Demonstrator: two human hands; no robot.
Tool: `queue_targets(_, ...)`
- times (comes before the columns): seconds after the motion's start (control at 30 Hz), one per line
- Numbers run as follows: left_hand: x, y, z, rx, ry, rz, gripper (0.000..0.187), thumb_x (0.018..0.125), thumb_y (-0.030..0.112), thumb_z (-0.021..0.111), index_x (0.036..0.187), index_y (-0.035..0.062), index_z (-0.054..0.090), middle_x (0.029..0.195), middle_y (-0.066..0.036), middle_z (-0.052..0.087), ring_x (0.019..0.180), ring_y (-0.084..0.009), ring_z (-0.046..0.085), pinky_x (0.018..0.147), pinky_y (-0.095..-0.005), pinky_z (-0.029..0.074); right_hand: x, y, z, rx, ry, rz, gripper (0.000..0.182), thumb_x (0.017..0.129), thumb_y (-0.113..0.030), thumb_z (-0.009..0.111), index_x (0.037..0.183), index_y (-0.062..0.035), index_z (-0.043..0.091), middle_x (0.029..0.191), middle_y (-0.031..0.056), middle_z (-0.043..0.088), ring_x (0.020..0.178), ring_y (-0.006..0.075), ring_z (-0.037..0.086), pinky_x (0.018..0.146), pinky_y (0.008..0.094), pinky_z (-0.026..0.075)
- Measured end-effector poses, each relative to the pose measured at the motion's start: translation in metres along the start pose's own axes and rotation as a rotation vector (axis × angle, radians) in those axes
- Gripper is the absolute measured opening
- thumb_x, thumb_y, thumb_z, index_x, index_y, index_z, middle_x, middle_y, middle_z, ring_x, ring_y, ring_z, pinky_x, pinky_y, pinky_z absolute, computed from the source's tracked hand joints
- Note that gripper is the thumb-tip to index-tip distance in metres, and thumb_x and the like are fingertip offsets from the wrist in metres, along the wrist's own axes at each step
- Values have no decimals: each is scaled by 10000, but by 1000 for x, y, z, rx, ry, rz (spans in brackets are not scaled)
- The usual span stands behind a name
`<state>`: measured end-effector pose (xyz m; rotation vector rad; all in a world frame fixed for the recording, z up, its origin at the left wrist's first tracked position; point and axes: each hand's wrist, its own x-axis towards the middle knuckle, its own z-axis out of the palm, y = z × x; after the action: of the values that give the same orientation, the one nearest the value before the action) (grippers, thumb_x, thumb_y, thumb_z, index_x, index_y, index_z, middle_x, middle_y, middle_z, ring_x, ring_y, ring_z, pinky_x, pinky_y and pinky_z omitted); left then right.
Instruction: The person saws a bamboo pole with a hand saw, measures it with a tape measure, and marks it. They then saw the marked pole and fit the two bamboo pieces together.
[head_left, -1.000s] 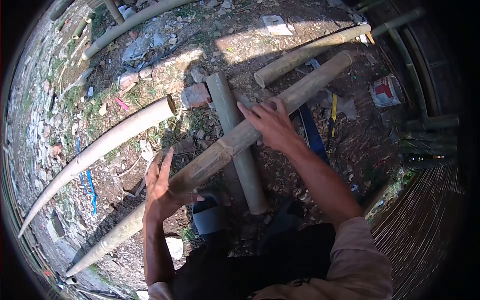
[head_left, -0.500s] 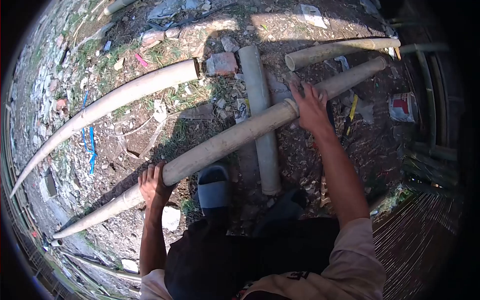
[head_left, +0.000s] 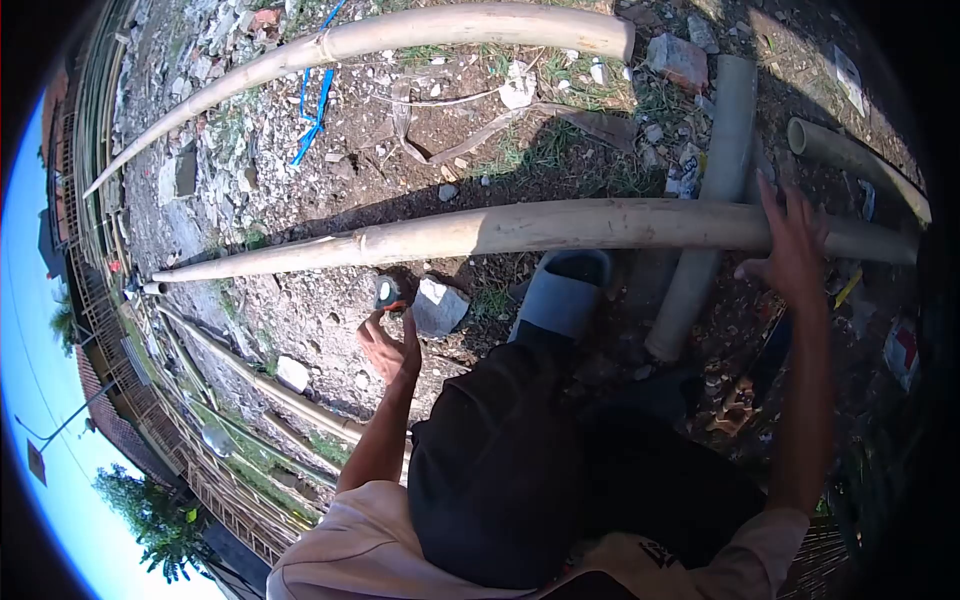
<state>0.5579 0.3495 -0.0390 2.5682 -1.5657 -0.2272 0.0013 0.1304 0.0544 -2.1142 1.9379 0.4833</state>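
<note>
A long pale bamboo pole (head_left: 540, 228) lies across the view, over a shorter grey-brown bamboo piece (head_left: 730, 130). My left hand (head_left: 388, 350) is below the pole, off it, with thumb and forefinger apart. Its fingertips are at the near edge of a small dark object with red-orange and white parts (head_left: 390, 292), perhaps a tape measure; whether they touch it is unclear. My right hand (head_left: 797, 245) lies over the right part of the pole, fingers spread beyond its far edge and thumb apart on the near side.
Another long pole (head_left: 470, 28) lies beyond, with a hollow bamboo piece (head_left: 850, 160) at right. Blue strapping (head_left: 316, 118), a brick (head_left: 678, 62), a pale stone (head_left: 438, 306) and rubble dot the ground. My sandalled foot (head_left: 560, 300) is close to the pole. More poles lie lower left.
My left hand has let go of the pole and is now beside the small dark object. My right hand remains at the pole, its fingers more spread. The view has turned left.
</note>
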Motion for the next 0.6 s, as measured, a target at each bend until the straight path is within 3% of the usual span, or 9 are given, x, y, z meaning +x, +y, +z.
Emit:
queue_targets(0.07, 15, 2, 1, -25, 46, -314, 976, 829, 566, 834, 1533, 46, 403, 1390, -313, 446, 1251, -460, 486, 1064, -554, 404, 3, -9, -9, 13, 32, -32, 1392, 413, -256, 1018, 1638, -239, 357, 1581, 145, 427, 1487, 351, 392, 1217, 664, 240)
queue_targets(0.17, 57, -24, 6, -25, -271, -111, 1050, 720, 616, 899, 1485, 21, 496, 1355, -274, 519, 1316, -451, 466, 1126, -569, 370, 1, -30, -28, 118, 134, -174, 1321, 453, -269, 1010, 1619, -201, 393, 1545, 166, 450, 1474, 348, 400, 1225, 647, 230)
queue_targets(0.23, 66, -27, 1, -60, -289, -100, 1035, 688, 602, 923, 1441, 5, 539, 1291, -255, 574, 1236, -454, 539, 1056, -545, 458, -6, -45, -39, 157, 173, -270, 1238, 508, -305, 997, 1598, -171, 426, 1488, 169, 488, 1449, 339, 426, 1222, 631, 239)
queue_targets(0.33, 59, -15, -18, -166, -351, -8, 753, 714, 311, 930, 1276, 1, 538, 1211, -216, 589, 1060, -378, 615, 937, -500, 527, -29, -67, -41, 236, 141, -406, 1057, 612, -390, 940, 1530, -111, 497, 1450, 148, 519, 1419, 331, 457, 1213, 597, 280)
queue_targets(0.4, 46, 12, -39, -567, -505, -68, 667, 725, -29, 856, 1265, 46, 472, 1102, -98, 586, 929, -190, 623, 787, -350, 562, -52, -82, -35, 293, 77, -509, 985, 678, -457, 900, 1502, -67, 525, 1365, 152, 555, 1377, 331, 487, 1177, 563, 336)
queue_targets(0.43, 35, 12, -34, -943, -539, -238, 699, 732, -79, 829, 1298, 75, 450, 1077, -90, 582, 951, -177, 625, 781, -349, 576, -64, -92, -34, 378, 5, -526, 966, 699, -459, 894, 1491, -40, 533, 1362, 156, 562, 1341, 337, 519, 1134, 535, 391)
queue_targets(0.47, 37, 75, -59, -962, -524, -209, 745, 749, -22, 848, 1364, 99, 446, 1118, -111, 597, 986, -206, 640, 805, -362, 593, -74, -100, -34, 484, -45, -535, 963, 714, -460, 891, 1493, -28, 526, 1320, 163, 586, 1276, 336, 566, 1077, 510, 445)
queue_targets(0.53, 39, 179, -112, -1278, -829, -216, 856, 758, 228, 902, 1457, 114, 421, 1235, -126, 599, 1071, -253, 654, 882, -404, 597, -84, -119, -30, 572, -71, -550, 960, 728, -460, 887, 1495, -16, 519, 1278, 171, 610, 1212, 336, 613, 1019, 485, 499)
queue_targets(0.6, 54, 218, -97, -1457, -974, -52, 871, 732, 359, 926, 1422, 90, 467, 1274, -119, 592, 1133, -253, 642, 953, -405, 572, -84, -139, -21, 1057, 11, -535, 865, 774, -383, 891, 1452, 22, 539, 1137, 198, 661, 1047, 347, 689, 880, 446, 559)
